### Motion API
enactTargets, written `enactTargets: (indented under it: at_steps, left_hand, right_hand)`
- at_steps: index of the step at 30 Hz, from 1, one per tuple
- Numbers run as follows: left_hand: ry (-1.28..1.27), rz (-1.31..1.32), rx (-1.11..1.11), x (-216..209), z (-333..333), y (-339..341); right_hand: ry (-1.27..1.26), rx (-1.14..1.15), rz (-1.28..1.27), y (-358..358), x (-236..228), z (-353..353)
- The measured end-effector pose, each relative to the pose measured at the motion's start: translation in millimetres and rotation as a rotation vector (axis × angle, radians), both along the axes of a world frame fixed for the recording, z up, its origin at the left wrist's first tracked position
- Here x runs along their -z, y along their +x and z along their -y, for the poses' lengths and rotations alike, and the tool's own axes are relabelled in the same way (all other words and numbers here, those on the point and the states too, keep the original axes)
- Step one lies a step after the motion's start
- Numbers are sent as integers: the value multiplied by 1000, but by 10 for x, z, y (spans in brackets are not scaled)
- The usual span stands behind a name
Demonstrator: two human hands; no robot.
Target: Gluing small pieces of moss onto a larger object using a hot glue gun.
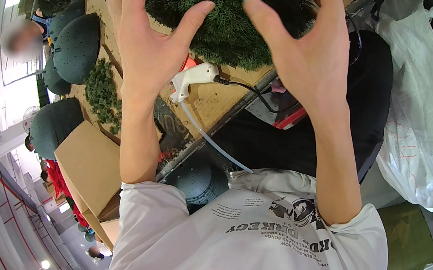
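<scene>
A mass of artificial green foliage (224,22) fills the upper middle, over a cardboard-brown work surface. My left hand (152,38) is at its left side, thumb and fingers spread apart in a curve. On the other side my right hand (313,54) is also spread, its thumb against or just over the sprigs and some fingertips hidden at the top. Neither hand grips anything that I can see. Beside my left wrist lies a white glue gun (196,79) with a red part, a black cord and a translucent glue stick (215,145) trailing from its back.
Dark green perforated half-domes (76,48) stand at the left, by a small clump of loose greenery (102,94). An open cardboard box (87,162) sits below them. White woven sacks (421,112) lie at the right. Other people are in the left background.
</scene>
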State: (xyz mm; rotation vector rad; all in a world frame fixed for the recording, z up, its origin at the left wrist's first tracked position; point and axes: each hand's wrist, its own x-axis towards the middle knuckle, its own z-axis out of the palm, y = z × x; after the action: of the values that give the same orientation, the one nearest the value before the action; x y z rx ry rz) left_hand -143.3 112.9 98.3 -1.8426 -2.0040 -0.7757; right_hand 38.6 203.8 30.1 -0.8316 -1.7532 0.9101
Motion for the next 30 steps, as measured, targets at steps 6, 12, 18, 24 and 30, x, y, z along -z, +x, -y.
enactTargets:
  at_steps: [6, 12, 18, 24, 30]
  left_hand:
    - [-3, -36, -1, 10, 11, -24]
    - [1, -41, 4, 12, 1, -25]
    - [-36, -67, 12, -42, 28, 87]
    - [-88, -30, -42, -63, -2, 149]
    - [-89, -35, -35, -47, -14, 159]
  right_hand:
    - [-46, 15, 123, -111, -128, 101]
    - [-82, 24, 145, -111, -128, 135]
    - [-82, 45, 134, -126, -110, 144]
    - [-114, 28, 105, -93, -155, 161]
    - [-134, 78, 80, -140, -138, 176]
